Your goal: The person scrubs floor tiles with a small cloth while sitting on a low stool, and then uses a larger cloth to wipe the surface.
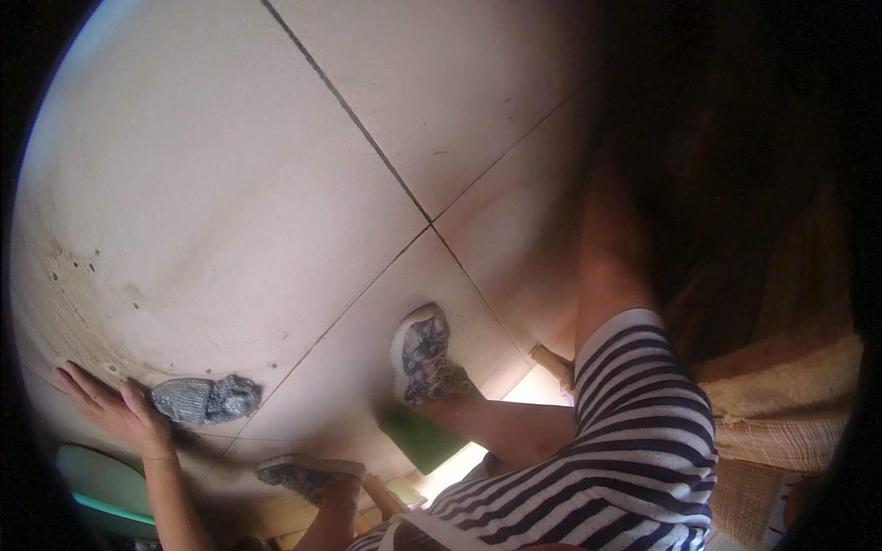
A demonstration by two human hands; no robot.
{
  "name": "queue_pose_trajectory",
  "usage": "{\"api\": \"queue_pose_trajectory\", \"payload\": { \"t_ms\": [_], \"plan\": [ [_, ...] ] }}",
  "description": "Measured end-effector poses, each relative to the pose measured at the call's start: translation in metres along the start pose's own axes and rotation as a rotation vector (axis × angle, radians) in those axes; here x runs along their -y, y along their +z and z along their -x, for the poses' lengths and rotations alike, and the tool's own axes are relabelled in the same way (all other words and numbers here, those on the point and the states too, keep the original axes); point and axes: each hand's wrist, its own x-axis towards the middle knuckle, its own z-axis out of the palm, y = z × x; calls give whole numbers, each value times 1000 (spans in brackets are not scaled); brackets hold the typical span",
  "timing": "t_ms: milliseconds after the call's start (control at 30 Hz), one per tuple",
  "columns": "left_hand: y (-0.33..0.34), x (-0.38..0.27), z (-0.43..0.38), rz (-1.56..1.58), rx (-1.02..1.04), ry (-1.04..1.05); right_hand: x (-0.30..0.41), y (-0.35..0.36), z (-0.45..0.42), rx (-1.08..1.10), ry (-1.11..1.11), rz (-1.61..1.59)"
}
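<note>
My left hand [114, 413] lies at the lower left, low over the pale tiled floor [275, 206], with its fingers apart. Close by its thumb is a crumpled, shiny grey mesh cloth or pad [205, 399]; whether they touch cannot be told. Brownish smears and small dark specks mark the floor beyond the fingers. From a striped short sleeve [641, 372], my right forearm reaches up into deep shadow, and its hand is not visible.
A green round basin [103, 475] stands at the lower left. Two patterned shoes [420, 351] rest on the floor, one near a green flat thing [424, 441]. Wooden pieces [551, 365] show behind the legs. Woven tan fabric [778, 441] hangs at the right, below a dark area.
</note>
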Motion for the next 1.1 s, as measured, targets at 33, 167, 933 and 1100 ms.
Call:
{"api": "queue_pose_trajectory", "payload": {
  "t_ms": [33,167,933,1100],
  "plan": [
    [1,0,-3,-6,6,13,32,5,-1,14,-112,-36],
    [-3,-8,-6,0,-30,5,137,-27,52,7,-518,-146],
    [-6,-5,0,-35,31,-93,428,31,72,-48,-704,-567],
    [-7,-10,-6,-12,44,-109,540,-24,252,-58,-1119,-1135]
  ]
}}
